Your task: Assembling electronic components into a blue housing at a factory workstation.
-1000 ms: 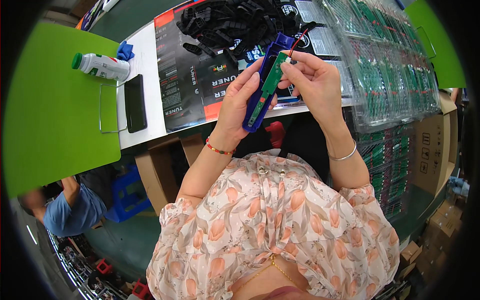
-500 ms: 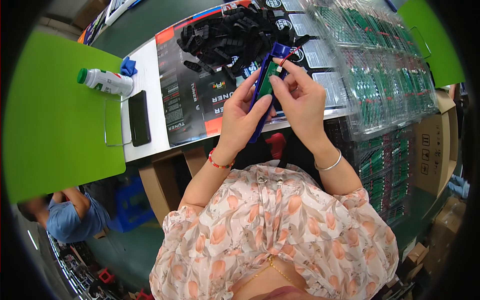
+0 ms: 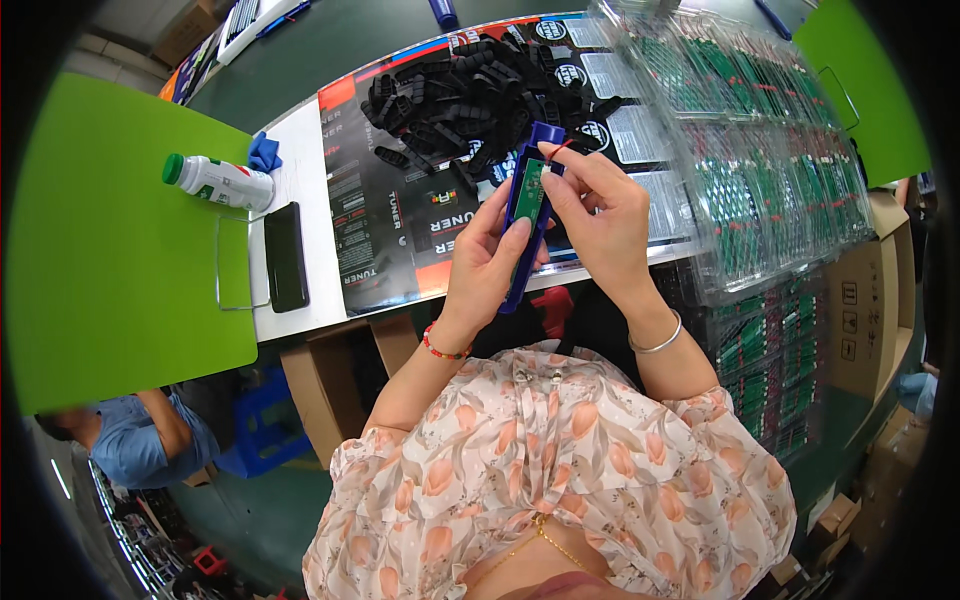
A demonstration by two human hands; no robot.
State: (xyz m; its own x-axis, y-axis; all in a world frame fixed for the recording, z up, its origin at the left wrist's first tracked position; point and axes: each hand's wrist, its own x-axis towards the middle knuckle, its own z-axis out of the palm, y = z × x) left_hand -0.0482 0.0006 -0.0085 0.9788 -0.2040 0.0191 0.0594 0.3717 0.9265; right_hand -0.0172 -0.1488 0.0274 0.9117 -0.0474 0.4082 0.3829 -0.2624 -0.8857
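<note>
One slim blue casing (image 3: 526,268) held up by the near edge of the desk (image 3: 370,45), aslant, with a narrow green circuit board (image 3: 529,190) lying lengthwise inside. Left grip (image 3: 478,255) wrapped around the casing's lower part, clasping it, thumb on top and partly covering the board. Right grip (image 3: 605,220) at the casing's upper end, thumb and forefinger close together by a short red wire (image 3: 558,148); pinched on something or merely resting there, impossible to tell. Just beyond, a heap of black plastic pieces (image 3: 470,100) on a dark printed sheet (image 3: 375,215). To the right, clear plastic trays (image 3: 720,270) of green boards. To the left, a dark phone (image 3: 286,257), a green-capped white bottle (image 3: 222,182) and a crumpled blue cloth (image 3: 264,153).
</note>
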